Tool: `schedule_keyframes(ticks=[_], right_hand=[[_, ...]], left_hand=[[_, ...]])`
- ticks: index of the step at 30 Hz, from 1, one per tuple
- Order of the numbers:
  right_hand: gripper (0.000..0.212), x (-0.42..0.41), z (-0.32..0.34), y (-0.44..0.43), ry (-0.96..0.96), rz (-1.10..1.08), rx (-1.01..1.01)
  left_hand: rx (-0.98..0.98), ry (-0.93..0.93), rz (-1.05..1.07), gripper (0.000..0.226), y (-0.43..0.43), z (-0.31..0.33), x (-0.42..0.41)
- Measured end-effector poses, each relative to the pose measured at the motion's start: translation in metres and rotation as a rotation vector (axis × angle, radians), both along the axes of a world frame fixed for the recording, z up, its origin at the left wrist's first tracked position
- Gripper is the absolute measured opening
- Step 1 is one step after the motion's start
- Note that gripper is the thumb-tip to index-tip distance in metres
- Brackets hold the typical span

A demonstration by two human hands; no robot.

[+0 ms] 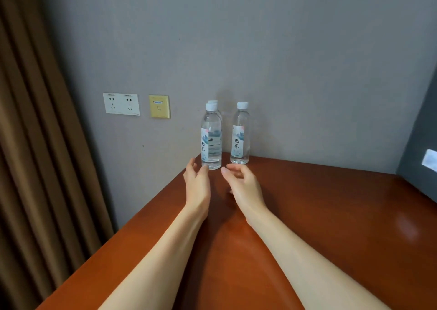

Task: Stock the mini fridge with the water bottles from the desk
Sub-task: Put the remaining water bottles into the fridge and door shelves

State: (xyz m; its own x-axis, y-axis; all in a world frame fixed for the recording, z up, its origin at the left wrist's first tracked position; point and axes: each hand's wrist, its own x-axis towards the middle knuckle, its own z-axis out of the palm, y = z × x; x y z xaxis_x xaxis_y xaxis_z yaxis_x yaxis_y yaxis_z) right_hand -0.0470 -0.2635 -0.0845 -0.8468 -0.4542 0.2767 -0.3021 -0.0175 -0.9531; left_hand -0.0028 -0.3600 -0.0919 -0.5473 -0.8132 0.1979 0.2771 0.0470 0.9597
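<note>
Three clear water bottles with white caps and pale labels stand upright in the far corner of the reddish-brown desk (307, 215). The front bottle (211, 137) hides most of a second bottle (213, 101), of which mainly the cap shows. A third bottle (240, 134) stands to their right. My left hand (197, 182) is open just left of the front bottle's base, fingertips near it. My right hand (241, 182) is open just in front of the gap between the bottles, holding nothing. No fridge is in view.
A grey wall runs behind the desk, with white power sockets (121, 104) and a yellow data socket (159, 106). Brown curtains (35, 144) hang at the left. A dark panel (421, 158) stands at the desk's right edge.
</note>
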Motion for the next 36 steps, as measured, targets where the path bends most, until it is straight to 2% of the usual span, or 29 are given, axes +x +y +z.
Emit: schedule_keyframes(ticks=[3, 10, 16, 21, 26, 28, 30, 33, 35, 36], right_hand=[[0.026, -0.018, -0.001, -0.02, 0.004, -0.018, -0.02], [0.062, -0.042, 0.002, -0.045, -0.01, 0.074, -0.011], [0.073, -0.047, 0.003, -0.049, 0.0, 0.144, 0.03], [0.084, -0.053, -0.003, -0.055, 0.01, 0.142, 0.062], [0.109, -0.052, -0.003, -0.059, 0.009, 0.087, 0.069], [0.106, -0.052, -0.003, -0.059, 0.0, 0.074, 0.066], [0.092, -0.051, -0.001, -0.058, 0.007, 0.053, 0.073], [0.065, -0.055, 0.001, -0.054, -0.022, 0.029, 0.055], [0.062, -0.056, 0.002, -0.053, -0.036, 0.02, 0.05], [0.06, -0.056, 0.002, -0.053, -0.037, 0.017, 0.031]], left_hand=[[-0.009, 0.001, 0.004, 0.048, -0.017, 0.0, -0.017], [-0.044, -0.019, -0.06, 0.058, -0.038, 0.004, -0.041], [-0.115, -0.064, -0.148, 0.061, -0.048, 0.01, -0.053], [-0.214, -0.151, -0.098, 0.066, -0.056, 0.009, -0.062], [-0.205, -0.184, -0.111, 0.046, -0.055, 0.01, -0.062], [-0.178, -0.157, -0.127, 0.039, -0.056, 0.009, -0.061], [-0.17, -0.153, -0.129, 0.035, -0.057, 0.011, -0.06], [-0.229, -0.168, -0.195, 0.054, -0.055, 0.011, -0.061], [-0.248, -0.172, -0.26, 0.071, -0.059, 0.002, -0.065], [-0.261, -0.162, -0.292, 0.071, -0.058, 0.001, -0.063]])
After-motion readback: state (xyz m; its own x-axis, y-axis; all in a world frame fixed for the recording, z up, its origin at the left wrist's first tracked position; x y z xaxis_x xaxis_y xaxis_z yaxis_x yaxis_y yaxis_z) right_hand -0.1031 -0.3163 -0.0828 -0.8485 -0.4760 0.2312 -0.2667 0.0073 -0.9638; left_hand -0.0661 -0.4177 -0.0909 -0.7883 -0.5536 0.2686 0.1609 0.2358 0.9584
